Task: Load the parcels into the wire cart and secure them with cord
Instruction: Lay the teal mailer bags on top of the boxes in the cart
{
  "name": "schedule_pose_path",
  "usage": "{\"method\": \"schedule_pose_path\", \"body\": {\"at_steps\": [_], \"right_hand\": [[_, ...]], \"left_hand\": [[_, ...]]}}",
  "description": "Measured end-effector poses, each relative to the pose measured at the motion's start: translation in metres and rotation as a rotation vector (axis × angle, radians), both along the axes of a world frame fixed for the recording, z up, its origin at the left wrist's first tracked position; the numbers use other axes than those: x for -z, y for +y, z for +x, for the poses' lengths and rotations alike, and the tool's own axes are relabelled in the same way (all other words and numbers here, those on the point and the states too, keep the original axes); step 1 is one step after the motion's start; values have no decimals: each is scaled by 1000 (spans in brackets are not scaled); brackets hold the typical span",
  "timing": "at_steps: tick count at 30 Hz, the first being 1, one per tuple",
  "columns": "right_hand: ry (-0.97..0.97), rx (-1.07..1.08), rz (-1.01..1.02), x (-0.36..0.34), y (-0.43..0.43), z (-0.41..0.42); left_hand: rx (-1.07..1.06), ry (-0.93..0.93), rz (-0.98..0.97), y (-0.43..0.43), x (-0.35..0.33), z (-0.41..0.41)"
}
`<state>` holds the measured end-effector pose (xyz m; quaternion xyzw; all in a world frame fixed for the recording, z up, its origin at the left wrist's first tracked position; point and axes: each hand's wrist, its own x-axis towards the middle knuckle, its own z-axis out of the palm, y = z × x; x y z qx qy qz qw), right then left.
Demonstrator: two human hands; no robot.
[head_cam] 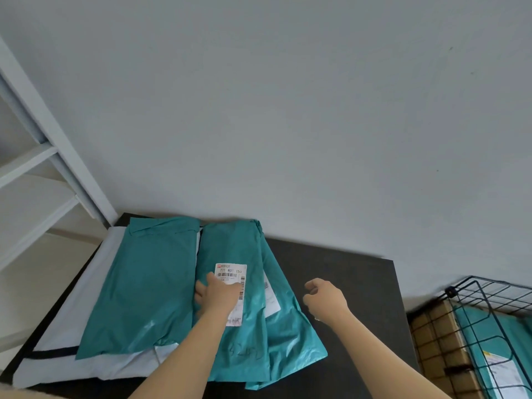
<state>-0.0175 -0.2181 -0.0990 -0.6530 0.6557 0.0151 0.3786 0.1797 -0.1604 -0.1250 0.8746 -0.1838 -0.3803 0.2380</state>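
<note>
Well, the table [345, 269] shows bare dark top right of the pile, running to its right edge; my right hand [325, 298] hangs over that room, fingers loosely curled, holding nothing; past that edge, low right, stands the cart [486, 300], well apart from the pile and cut off by the frame; a shelf [51, 156] stands at the left, near the table's far corner. The parcels are glossy, creased teal bags lying on the table; the left parcel [144, 283] rests on a white mailer [57, 341]; the middle parcel [230, 243] bears a white label [231, 270] with barcodes; my left hand [218, 295] lies flat on it, fingers spread, covering part of the label; a third parcel [290, 335] pokes out from under its right side. Behind the cart's wires I see another teal bag [483, 329] and a brown box [434, 341], both partly hidden; the label's small print is unreadable; faint scrawl near the middle parcel's near end I cannot make out.
</note>
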Motion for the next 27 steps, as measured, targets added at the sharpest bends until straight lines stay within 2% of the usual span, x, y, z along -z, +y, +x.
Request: {"method": "schedule_pose_path", "body": {"at_steps": [4,10,15,21,24,27], "right_hand": [[-57,64,84,11,-7,2],[-272,225,301,19,-15,6],[-455,355,376,32,-20,11],[-205,188,310,33,-15,3],[-213,248,278,28,-16,-15],[-239,363,202,16,-16,-37]], "left_hand": [[-16,12,31,-4,5,-2],[-9,1,31,-2,15,0],[-28,-29,83,3,13,-1],[81,-68,148,2,18,-10],[37,14,22,-4,18,-12],[-27,200,-168,-9,12,-16]]}}
